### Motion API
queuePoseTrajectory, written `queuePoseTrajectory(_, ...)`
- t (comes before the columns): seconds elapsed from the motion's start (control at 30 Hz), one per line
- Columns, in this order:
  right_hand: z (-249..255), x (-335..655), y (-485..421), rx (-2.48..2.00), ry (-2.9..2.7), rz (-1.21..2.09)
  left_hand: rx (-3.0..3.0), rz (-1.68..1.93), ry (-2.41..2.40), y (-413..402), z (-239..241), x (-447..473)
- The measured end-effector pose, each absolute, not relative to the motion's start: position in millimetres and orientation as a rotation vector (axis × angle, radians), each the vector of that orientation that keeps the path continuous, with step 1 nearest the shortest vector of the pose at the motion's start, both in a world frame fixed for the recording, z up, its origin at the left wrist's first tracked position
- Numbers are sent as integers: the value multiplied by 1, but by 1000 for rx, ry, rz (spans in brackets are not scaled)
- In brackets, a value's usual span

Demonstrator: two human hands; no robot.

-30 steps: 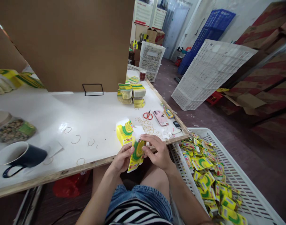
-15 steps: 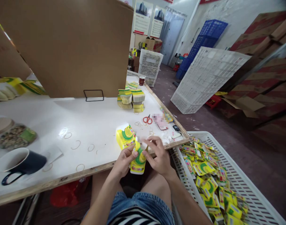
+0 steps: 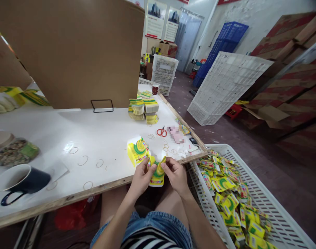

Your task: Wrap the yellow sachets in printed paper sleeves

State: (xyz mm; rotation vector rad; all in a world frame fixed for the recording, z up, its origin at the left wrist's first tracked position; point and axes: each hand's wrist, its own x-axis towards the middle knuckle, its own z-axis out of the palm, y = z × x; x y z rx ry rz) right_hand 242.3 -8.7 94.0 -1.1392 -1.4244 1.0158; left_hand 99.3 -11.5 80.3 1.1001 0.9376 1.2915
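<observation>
My left hand and my right hand both pinch one yellow and green packet by its upper corners, just below the front edge of the white table. The packet hangs upright over my lap. A small stack of the same packets lies on the table right above my left hand. To my right a white plastic crate holds several loose packets.
Rubber bands lie scattered on the table. Red scissors, a phone and bundled packet stacks sit towards the far right. A dark mug and a filled bag are at the left. A cardboard wall stands behind.
Both hands have drawn closer together and lower, now gripping the packet's top corners. My right hand no longer holds the white scrap seen a second ago.
</observation>
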Motion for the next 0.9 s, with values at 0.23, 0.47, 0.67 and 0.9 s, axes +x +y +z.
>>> queuePoseTrajectory(0.23, 97, 242, -12, -1243, -1515, 845, 1025, 1407, 993, -11, 88, 97)
queuePoseTrajectory(0.47, 92, 242, -14, -1285, -1560, 713, 969, 1392, 1113, -6, 78, 102)
queuePoseTrajectory(0.67, 74, 250, -7, -1132, -1342, 873, 1095, 1341, 1008, -17, 81, 102)
queuePoseTrajectory(0.9, 86, 268, -6, -954, -1495, 1173, 1208, 1093, 763, -21, 94, 82)
